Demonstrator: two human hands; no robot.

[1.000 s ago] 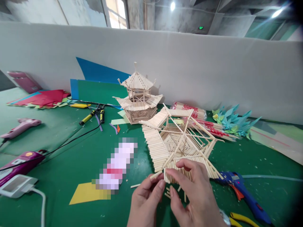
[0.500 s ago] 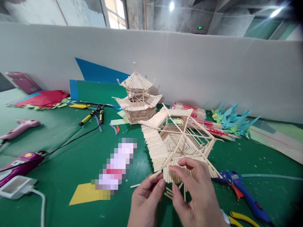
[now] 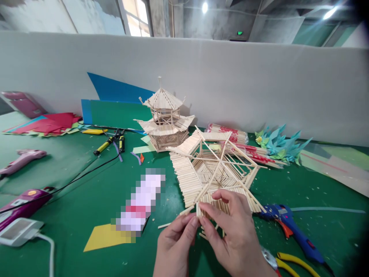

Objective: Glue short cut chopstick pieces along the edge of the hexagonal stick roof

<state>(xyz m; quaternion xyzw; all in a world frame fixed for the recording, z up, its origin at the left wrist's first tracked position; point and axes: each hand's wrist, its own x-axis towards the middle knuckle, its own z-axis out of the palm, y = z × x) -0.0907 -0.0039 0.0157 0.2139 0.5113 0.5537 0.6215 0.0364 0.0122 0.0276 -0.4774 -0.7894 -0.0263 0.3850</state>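
Note:
A model pavilion base of pale wooden sticks [image 3: 188, 177] stands before me, with rows of short sticks on part of its roof and open beams elsewhere. At its near-left corner, my left hand [image 3: 177, 240] pinches the lower end of a short wooden stick [image 3: 197, 209]. My right hand [image 3: 235, 231] has its index finger and thumb closed around the same stick at the roof's edge, its other fingers bent over the near roof panel. The hands partly hide this panel. Behind stands a finished-looking two-tiered stick pavilion [image 3: 165, 115].
On the right lie a blue glue gun [image 3: 294, 227] and yellow-handled pliers [image 3: 296, 263]. Bundled sticks [image 3: 227, 132] and blue-green paper leaves [image 3: 282, 142] sit behind. To the left are a black cable [image 3: 83, 173], a pink glue gun [image 3: 24, 159] and yellow paper [image 3: 99, 238].
My right thumb has moved up to the roof's edge, closing toward the index finger. My left fingertips have come slightly up to the short stick. The view has shifted slightly.

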